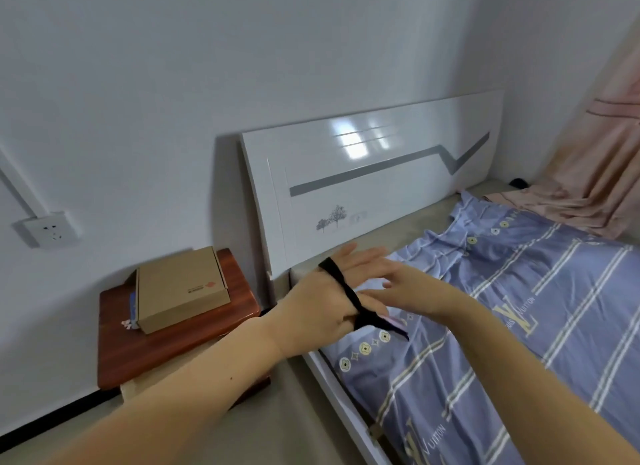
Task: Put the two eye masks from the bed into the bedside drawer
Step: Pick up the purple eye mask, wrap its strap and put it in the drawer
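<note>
- Looking down from the head camera, both bare arms reach forward over the near edge of a bed (519,308) covered in a blue striped sheet.
- The left hand (322,312) has a black elastic strap (341,282) stretched across its back, and its fingers curl around a dark eye mask (372,320) lifted just above the sheet, probably so the strap keeps the mask from slipping.
- A pale pink edge shows under that mask; whether it is the second eye mask cannot be told.
- The right hand (398,284) is blurred, fingers spread and loose, holding nothing clearly; it hovers just beside the left hand, apparently helping gather the strap.
- To the left of the bed stands a reddish wooden bedside cabinet (166,346), its top carrying a cardboard box (180,288).
- The drawer front is hidden beneath the left forearm, so whether it is open cannot be told.
- A white glossy headboard (374,184) rises behind the hands, and a pink curtain (595,173) drapes onto the bed's far corner.
</note>
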{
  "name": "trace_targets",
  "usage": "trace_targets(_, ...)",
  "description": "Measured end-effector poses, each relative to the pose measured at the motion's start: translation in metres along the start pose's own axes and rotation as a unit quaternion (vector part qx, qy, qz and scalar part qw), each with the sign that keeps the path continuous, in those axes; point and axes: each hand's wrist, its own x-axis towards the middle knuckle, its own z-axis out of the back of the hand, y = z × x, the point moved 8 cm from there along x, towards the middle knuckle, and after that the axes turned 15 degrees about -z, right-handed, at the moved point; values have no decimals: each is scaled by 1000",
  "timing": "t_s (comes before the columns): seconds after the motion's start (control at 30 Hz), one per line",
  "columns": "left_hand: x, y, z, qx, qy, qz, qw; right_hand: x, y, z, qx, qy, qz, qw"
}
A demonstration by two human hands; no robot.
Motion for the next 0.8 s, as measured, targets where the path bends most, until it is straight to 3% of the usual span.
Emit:
trace_targets(0.1, 3, 3, -19, 57, 75, -34, 995, -5, 16, -16, 24, 74, 13, 997)
trace_targets(0.17, 6, 26, -41, 134, 204, 47, 969, -3, 17, -16, 8, 65, 25, 998)
trace_targets(0.2, 5, 32, -47, 120, 234, 81, 961, -1, 18, -17, -9, 55, 26, 998)
trace_targets(0.23, 4, 27, -46, 91, 224, 61, 969, 3, 19, -17, -16, 45, 33, 998)
trace_targets(0.33, -10, 2, -6, -14, 59, -6, 998, 14, 26, -17, 21, 46, 69, 996)
trace_targets(0.5, -54, 23, 13, 33, -7, 109, 993, 47, -3, -1, 108, -60, 28, 992)
trace_targets(0.57, -72, 25, 14, 72, -25, 118, 990, 58, -15, -8, 145, -65, 2, 987)
trace_targets(0.7, -109, 26, 4, 135, -33, 155, 978, 82, -19, -54, 186, 67, -27, 980)
trace_targets(0.8, -154, 38, 9, 160, -44, 271, 948, 100, -17, -88, 206, 162, -61, 963)
